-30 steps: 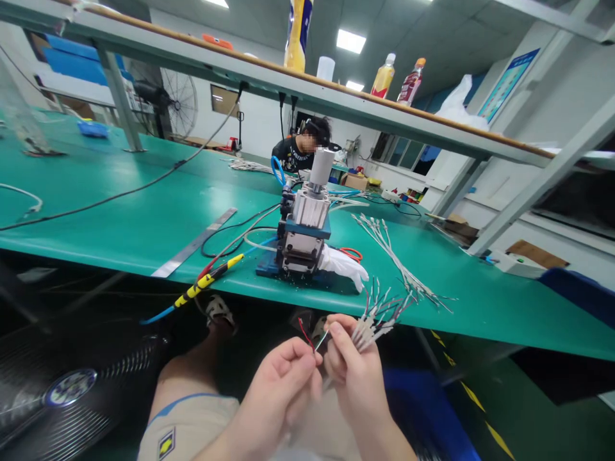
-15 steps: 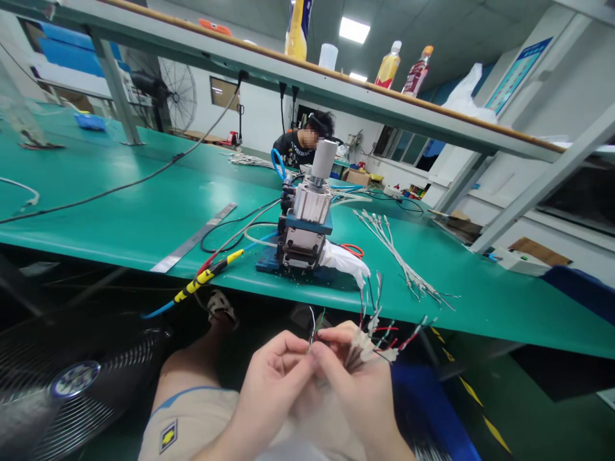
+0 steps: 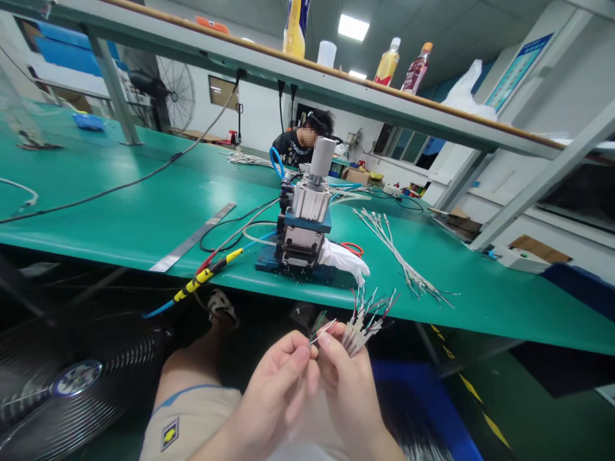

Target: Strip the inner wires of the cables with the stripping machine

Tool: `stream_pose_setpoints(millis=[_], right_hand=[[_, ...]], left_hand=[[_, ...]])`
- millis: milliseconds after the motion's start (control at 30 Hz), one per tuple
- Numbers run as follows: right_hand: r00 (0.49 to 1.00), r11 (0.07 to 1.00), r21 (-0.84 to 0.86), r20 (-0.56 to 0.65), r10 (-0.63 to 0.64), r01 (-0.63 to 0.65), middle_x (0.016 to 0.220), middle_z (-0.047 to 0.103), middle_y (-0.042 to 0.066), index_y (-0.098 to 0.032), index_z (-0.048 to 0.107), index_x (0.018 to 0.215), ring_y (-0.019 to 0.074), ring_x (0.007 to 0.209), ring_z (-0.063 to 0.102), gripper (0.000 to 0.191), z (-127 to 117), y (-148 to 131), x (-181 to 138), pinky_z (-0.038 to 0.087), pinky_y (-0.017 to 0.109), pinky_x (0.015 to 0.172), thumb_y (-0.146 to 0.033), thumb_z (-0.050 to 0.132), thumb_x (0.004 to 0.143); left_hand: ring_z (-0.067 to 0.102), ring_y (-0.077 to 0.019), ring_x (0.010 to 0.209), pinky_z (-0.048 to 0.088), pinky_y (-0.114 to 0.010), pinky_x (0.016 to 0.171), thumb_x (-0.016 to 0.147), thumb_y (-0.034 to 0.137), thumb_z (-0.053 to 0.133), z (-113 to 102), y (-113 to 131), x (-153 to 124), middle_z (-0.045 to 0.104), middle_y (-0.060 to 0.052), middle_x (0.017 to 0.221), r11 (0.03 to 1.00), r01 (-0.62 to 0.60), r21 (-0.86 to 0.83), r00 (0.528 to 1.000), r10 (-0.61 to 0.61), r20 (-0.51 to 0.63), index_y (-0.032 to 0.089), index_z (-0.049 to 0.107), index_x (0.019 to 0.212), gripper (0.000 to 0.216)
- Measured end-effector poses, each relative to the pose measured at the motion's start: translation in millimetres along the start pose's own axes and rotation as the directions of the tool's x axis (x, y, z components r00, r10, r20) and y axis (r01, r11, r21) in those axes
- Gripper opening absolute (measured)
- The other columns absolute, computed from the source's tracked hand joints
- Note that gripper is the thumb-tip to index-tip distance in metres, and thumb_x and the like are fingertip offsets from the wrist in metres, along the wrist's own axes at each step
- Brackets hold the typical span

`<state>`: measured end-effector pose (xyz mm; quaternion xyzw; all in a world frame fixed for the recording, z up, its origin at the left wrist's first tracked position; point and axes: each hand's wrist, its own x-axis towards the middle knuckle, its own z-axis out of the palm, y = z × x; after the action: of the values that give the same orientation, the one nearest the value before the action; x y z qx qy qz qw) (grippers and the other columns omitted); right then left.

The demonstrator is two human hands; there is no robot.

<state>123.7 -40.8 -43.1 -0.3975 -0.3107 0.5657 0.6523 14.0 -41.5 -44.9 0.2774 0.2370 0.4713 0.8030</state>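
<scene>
Both my hands are low in front of me, below the green bench's front edge. My left hand (image 3: 276,390) pinches the thin coloured ends of one cable (image 3: 321,328) between thumb and forefinger. My right hand (image 3: 348,384) grips a bundle of short white cables (image 3: 368,317) whose red, green and white wire ends fan out upward, and its thumb meets the left hand's pinch. On the bench just beyond stands a small pneumatic wire machine (image 3: 303,227) on a blue base.
A white glove (image 3: 343,261) lies right of the machine, and loose white cables (image 3: 401,259) are spread further right. A yellow-black hose (image 3: 206,276) and a steel ruler (image 3: 195,238) lie to the left. A floor fan (image 3: 57,384) is under the bench. Another person (image 3: 302,144) sits across. Bottles (image 3: 384,61) stand on the upper shelf.
The bundle's wire ends have drawn closer together and tilted up. My hands have shifted slightly while keeping the pinch on the single cable's ends.
</scene>
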Motion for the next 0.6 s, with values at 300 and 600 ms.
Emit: stream_pose_setpoints(millis=[300, 600], right_hand=[[0.999, 0.999, 0.021, 0.013, 0.037, -0.037, 0.048, 0.047, -0.006, -0.016, 0.078, 0.088, 0.0044, 0.038, 0.030, 0.038, -1, -8, -3, 0.027, 0.017, 0.037, -0.045, 0.090, 0.067], [0.997, 0.984, -0.177, -0.066, -0.049, 0.037, 0.073, 0.073, 0.006, -0.016, 0.078, 0.075, 0.0179, 0.067, 0.067, 0.033, 7, -17, 2, 0.055, 0.026, 0.064, -0.040, 0.094, 0.059]], left_hand=[[0.025, 0.0015, 0.030, 0.023, -0.008, 0.030, 0.077, 0.050, 0.081, 2, 3, 2, 0.060, 0.003, 0.053, 0.999, -0.043, 0.022, 0.998, 0.044, -0.044, 0.016, 0.054, 0.075, 0.044], [0.036, 0.0008, 0.033, 0.022, -0.009, 0.036, 0.075, 0.049, 0.084, 3, -1, 4, 0.066, 0.000, 0.058, 0.986, -0.089, 0.138, 0.990, 0.103, -0.097, 0.015, 0.056, 0.079, 0.044]])
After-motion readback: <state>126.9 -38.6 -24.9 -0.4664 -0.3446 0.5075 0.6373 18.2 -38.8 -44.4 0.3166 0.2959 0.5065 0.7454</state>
